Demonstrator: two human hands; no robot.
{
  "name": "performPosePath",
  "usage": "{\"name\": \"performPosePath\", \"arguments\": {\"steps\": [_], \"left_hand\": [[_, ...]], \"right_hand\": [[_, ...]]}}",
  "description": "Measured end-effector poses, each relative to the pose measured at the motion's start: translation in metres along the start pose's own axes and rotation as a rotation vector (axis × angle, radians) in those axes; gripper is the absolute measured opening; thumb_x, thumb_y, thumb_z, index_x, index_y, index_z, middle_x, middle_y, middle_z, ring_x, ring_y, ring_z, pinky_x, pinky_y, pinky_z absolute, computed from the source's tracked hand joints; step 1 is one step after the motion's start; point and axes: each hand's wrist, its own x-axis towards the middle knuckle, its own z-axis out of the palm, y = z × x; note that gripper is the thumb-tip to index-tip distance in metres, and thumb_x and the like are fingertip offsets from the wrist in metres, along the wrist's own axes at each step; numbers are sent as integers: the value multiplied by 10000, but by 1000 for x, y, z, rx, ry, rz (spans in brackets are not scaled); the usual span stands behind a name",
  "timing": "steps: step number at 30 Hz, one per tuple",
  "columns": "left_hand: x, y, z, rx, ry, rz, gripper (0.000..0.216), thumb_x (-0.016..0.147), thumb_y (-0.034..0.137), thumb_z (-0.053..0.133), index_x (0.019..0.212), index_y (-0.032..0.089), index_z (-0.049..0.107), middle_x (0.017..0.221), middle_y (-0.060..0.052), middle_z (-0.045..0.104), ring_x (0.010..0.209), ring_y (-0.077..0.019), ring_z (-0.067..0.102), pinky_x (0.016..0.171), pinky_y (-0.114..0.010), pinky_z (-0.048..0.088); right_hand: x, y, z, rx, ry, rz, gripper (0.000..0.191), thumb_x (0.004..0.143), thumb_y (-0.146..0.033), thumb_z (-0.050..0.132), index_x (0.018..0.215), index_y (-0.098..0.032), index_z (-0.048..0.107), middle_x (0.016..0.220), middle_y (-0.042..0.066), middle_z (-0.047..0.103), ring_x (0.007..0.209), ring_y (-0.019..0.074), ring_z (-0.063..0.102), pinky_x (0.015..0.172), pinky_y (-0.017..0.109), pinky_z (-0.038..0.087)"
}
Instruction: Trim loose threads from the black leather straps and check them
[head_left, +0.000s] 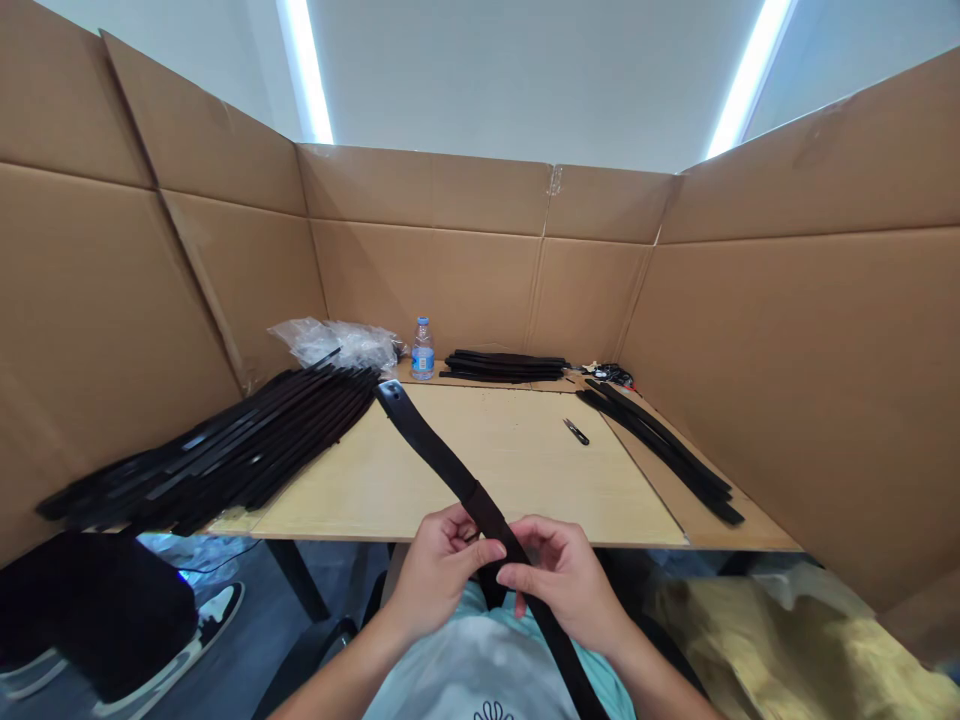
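Note:
A long black strap (pixel 431 445) runs diagonally from over the table down across my lap. Its far end is flat and shiny, with small marks on it. Partway along, a wider sleeve-like section begins. My left hand (pixel 446 565) pinches the strap's left edge between thumb and fingers. On the opposite edge, just lower down, my right hand (pixel 559 575) grips it with the thumb on top. Both hands are close together, in front of the table's near edge. The strap's lower end goes out of the frame at the bottom.
Many black strips (pixel 247 450) lie piled at left, with clear plastic bags (pixel 337 342) behind. A water bottle (pixel 423 350) stands near a black stack (pixel 506 366). Thread snips (pixel 577 431) lie right of centre, beside more black strips (pixel 664 445). Cardboard walls (pixel 427 270) enclose the table. A person's leg (pixel 112 610) shows at left.

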Motion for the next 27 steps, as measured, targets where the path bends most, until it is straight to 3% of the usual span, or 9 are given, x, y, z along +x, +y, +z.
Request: {"name": "performPosePath", "arguments": {"steps": [6,9,12,16,18,21,27], "left_hand": [[-3,-1,2,61,14,-10,312,683,403,769,657,135,610,567,3,621,514,-118,558,505,-214,422],[-3,-2,0,83,16,-32,357,686,439,763,641,133,585,513,21,576,459,-97,521,459,-194,374],[-4,-2,0,102,25,-4,329,697,405,769,675,119,608,522,32,555,458,-78,502,458,-180,366],[-6,-2,4,33,-141,-28,276,803,397,675,766,134,601,516,31,558,459,-135,583,489,-241,458],[-6,-4,5,9,-160,-53,273,814,399,663,766,141,587,505,33,555,448,-150,597,486,-259,475],[-6,-7,6,30,-102,-65,280,797,398,687,770,136,592,555,-4,625,484,-159,623,523,-266,492],[-10,-7,13,24,-105,-32,288,844,425,624,878,143,575,592,-32,691,512,-181,659,573,-282,507]], "right_hand": [[-4,-1,4,-22,52,44,429,661,-384,817,748,-197,441,603,-58,615,384,71,544,339,155,431],[-6,0,3,-57,44,35,450,723,-445,762,755,-211,380,616,-31,662,362,59,540,326,123,352],[-5,0,0,-54,10,17,393,813,-512,652,809,-204,408,621,-1,686,375,64,543,338,125,343],[-1,-2,-3,27,-50,66,423,873,-553,545,1019,-158,509,612,25,685,426,115,601,388,188,448],[0,-2,-3,36,-60,77,430,880,-550,533,923,-125,574,617,44,673,430,109,592,390,189,444],[0,-2,0,-8,-12,55,464,874,-550,543,705,-118,570,550,15,601,373,52,483,345,146,338],[-1,-3,2,-120,48,32,518,871,-590,515,616,-139,525,472,-24,499,329,38,391,319,155,254]]}}
